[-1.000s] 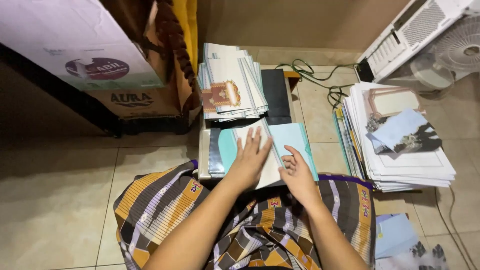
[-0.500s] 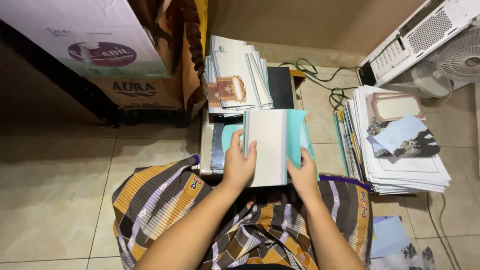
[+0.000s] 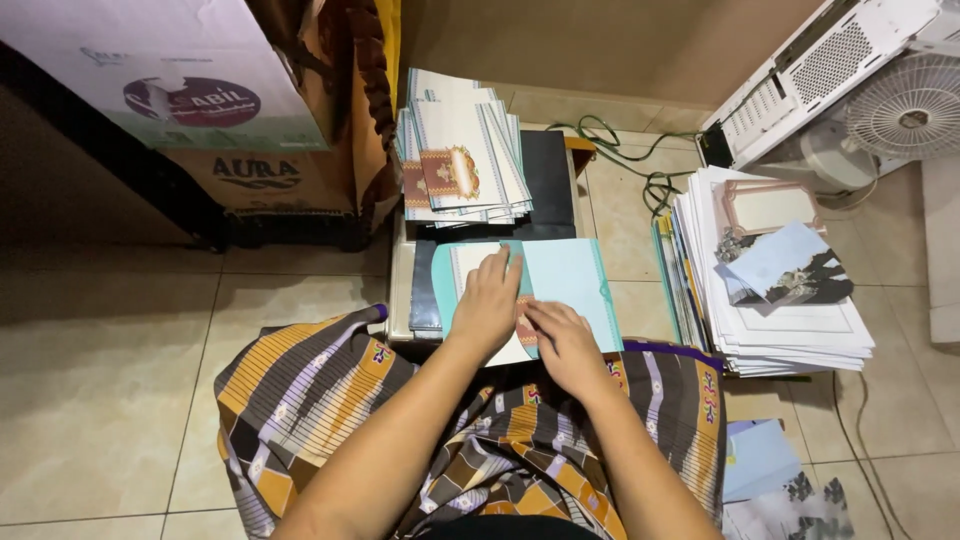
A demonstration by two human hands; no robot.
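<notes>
A beige tiled floor [image 3: 110,400] with a low black board [image 3: 548,180] laid on it serves as the work surface, seen from above a lap draped in striped brown and orange cloth [image 3: 320,390]. A teal folded card [image 3: 565,285] lies flat on the near end of the board, directly under both palms. The left hand [image 3: 487,305] presses down on its left half, fingers stretched out flat and gripping nothing. The right hand [image 3: 562,338] rests on the lower middle of the card, fingers loosely curved and pressing, with a patterned strip [image 3: 527,332] showing just beside its fingertips. Beyond the fingertips, farther up the board, sits a fanned stack of white cards with a gold and maroon emblem [image 3: 460,160]. Well off to the right of the right hand stands a taller pile of printed sheets [image 3: 790,320], and past it a white fan [image 3: 905,110]. Up and left of the left hand stand cardboard boxes [image 3: 200,110]
</notes>
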